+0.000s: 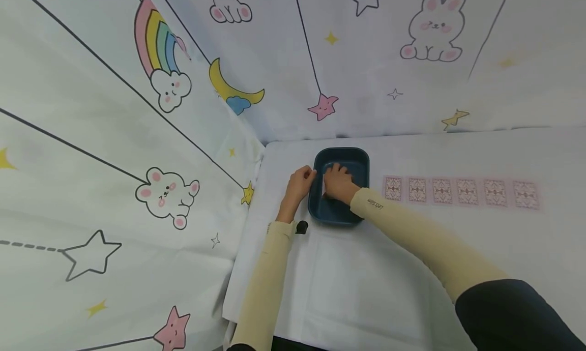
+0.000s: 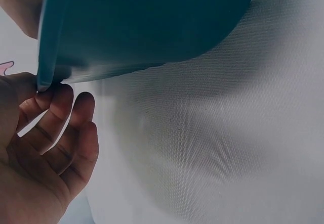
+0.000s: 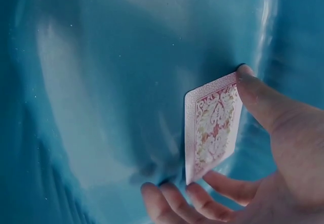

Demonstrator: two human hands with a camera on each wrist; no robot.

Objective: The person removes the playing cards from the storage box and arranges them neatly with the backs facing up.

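A dark teal plastic basin [image 1: 336,220] stands on the white-covered table. My left hand [image 1: 301,182] pinches its left rim between thumb and fingers; the left wrist view shows the basin wall [image 2: 152,21] close above the curled fingers [image 2: 83,148]. Inside the basin, my right hand [image 1: 340,183] holds a playing card [image 3: 215,128] with a pink patterned back. In the right wrist view the thumb [image 3: 258,92] is on the card's top corner and fingers are at its bottom edge. The card stands tilted on edge over the basin floor [image 3: 111,82].
Right of the basin, several playing cards [image 1: 467,192] lie in a row with patterned backs up. A wall cloth [image 1: 293,61] with cartoon prints hangs behind and to the left. A small black object [image 1: 301,227] sits at the left wrist.
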